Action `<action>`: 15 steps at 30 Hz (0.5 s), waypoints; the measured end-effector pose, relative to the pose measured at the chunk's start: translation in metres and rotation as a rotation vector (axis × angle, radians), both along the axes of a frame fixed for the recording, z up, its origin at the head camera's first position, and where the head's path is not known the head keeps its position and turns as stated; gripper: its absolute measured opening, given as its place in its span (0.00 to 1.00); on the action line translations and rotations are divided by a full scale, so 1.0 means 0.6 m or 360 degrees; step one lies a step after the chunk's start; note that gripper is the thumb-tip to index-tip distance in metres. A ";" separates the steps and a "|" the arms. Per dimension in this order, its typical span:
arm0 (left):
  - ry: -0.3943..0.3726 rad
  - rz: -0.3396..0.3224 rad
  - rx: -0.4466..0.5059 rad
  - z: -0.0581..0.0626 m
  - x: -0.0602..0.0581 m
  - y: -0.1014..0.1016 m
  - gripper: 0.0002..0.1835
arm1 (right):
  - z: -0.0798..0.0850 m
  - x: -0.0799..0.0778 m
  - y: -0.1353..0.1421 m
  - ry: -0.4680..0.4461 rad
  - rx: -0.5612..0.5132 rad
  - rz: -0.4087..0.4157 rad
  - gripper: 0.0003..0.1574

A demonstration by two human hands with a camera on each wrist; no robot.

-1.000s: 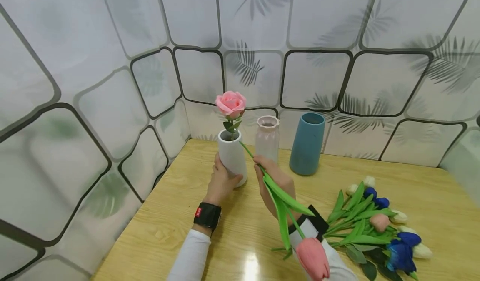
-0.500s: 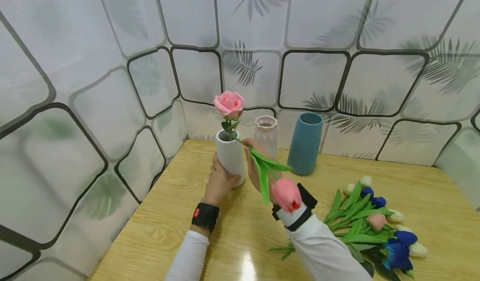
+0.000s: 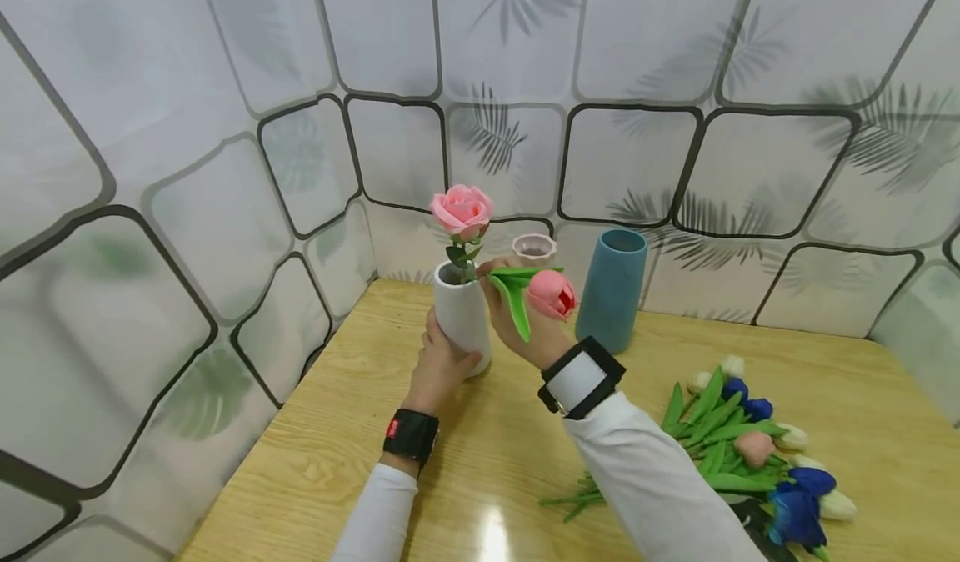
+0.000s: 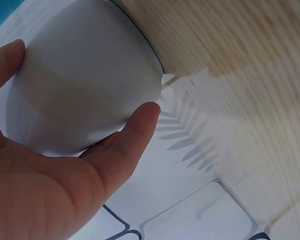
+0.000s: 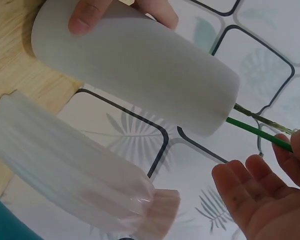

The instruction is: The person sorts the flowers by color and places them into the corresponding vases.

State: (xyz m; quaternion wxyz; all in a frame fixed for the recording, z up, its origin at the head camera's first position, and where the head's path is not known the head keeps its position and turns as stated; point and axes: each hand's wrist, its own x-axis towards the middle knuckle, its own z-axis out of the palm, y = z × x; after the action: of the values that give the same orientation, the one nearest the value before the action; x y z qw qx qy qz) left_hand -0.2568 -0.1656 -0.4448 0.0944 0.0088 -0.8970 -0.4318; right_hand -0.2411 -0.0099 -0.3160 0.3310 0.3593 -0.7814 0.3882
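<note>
My left hand (image 3: 442,362) grips the lower body of a white vase (image 3: 461,316), its thumb and fingers spread round the sides in the left wrist view. A pink rose (image 3: 462,211) stands in that vase. At the vase's mouth my right hand (image 3: 525,320) pinches the green stem (image 5: 257,133) of a pink tulip (image 3: 552,293) between thumb and forefinger. The stem's lower end passes into the mouth beside the rose's stem, hidden inside. The tulip's bloom leans to the right over the back of my right hand, with its green leaves (image 3: 516,295) below.
Just behind my right hand is a pale pink vase (image 3: 535,248) with a scalloped rim. A blue vase (image 3: 612,291) stands to its right. White, blue and pink flowers (image 3: 753,445) lie in a pile on the wooden table (image 3: 315,454) at the right. A patterned curtain (image 3: 637,162) hangs behind.
My right hand has moved up and left toward the white vase's mouth, bringing the tulip's stem into it. The tulip's bloom has risen from low by the right forearm. My left hand stays on the vase.
</note>
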 end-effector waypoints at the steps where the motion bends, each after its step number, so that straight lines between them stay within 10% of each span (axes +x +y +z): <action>1: 0.0001 -0.0005 0.0002 -0.001 -0.001 0.000 0.58 | -0.003 -0.005 -0.001 -0.0046 -0.0025 0.0025 0.06; 8: 0.0010 -0.0003 0.0004 -0.004 0.003 -0.004 0.57 | -0.012 -0.020 -0.014 -0.0431 -0.0029 0.0126 0.10; 15: 0.0059 -0.0029 -0.0004 0.001 0.010 -0.002 0.55 | -0.023 -0.042 -0.024 -0.0198 0.0009 0.0009 0.05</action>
State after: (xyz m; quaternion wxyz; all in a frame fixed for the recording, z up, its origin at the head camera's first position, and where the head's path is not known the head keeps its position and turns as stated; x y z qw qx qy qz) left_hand -0.2509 -0.1665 -0.4444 0.1072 -0.0077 -0.8957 -0.4315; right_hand -0.2662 -0.0243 -0.3296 0.2796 0.3376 -0.8006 0.4085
